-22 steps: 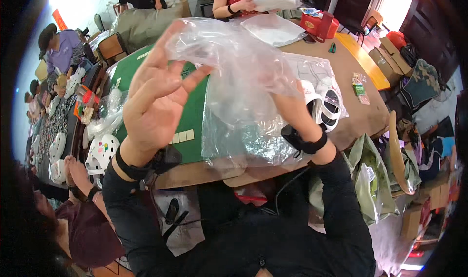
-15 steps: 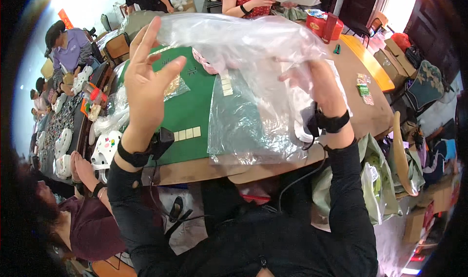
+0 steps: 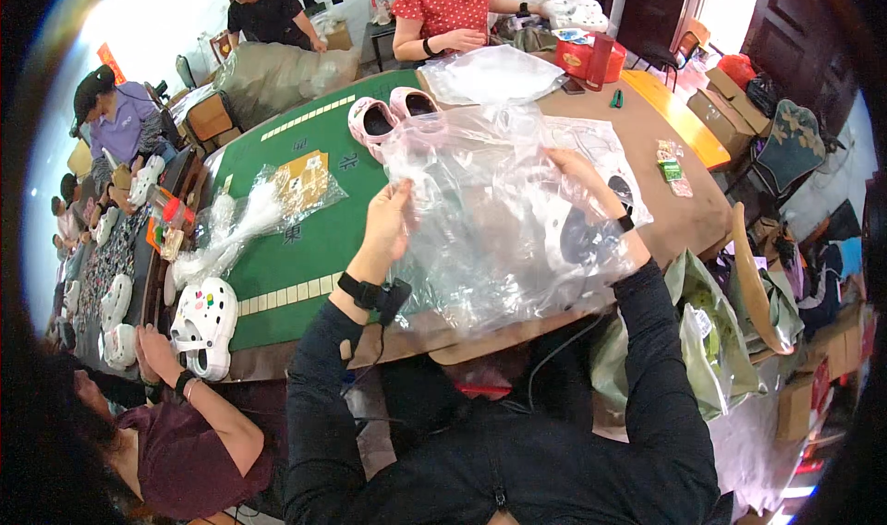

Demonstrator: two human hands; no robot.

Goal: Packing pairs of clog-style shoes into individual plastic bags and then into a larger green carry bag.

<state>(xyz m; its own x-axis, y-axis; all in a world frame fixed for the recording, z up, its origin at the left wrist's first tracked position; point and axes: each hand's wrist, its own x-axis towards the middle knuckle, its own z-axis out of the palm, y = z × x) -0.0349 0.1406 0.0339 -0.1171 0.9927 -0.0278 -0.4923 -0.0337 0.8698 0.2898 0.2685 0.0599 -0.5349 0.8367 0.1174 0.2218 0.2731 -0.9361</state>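
A large clear plastic bag (image 3: 462,239) spreads between my hands above the near edge of the table. At its left side, my left hand (image 3: 388,220) is closed on the film. My right hand (image 3: 580,176) grips the upper right part, fingers partly covered by the plastic. Through the bag a white clog with a dark inside (image 3: 577,234) shows blurred. Beyond the bag's upper left corner sits a pair of pink clogs (image 3: 371,124). A white patterned sheet (image 3: 601,142) lies to the right, partly under the bag.
White tiles (image 3: 286,294) line the green mat (image 3: 249,317). Clear packets (image 3: 236,229) and a charm-dotted white clog (image 3: 205,326) lie left, near a co-worker's hands (image 3: 159,351). A white plastic sheet (image 3: 494,74), red box (image 3: 580,59) and green clip (image 3: 616,98) sit farther back.
The bag has come down from above the table and opened out flatter. My left hand, open and raised before, has lowered rightward and closed on the bag. The pink clogs now show more fully.
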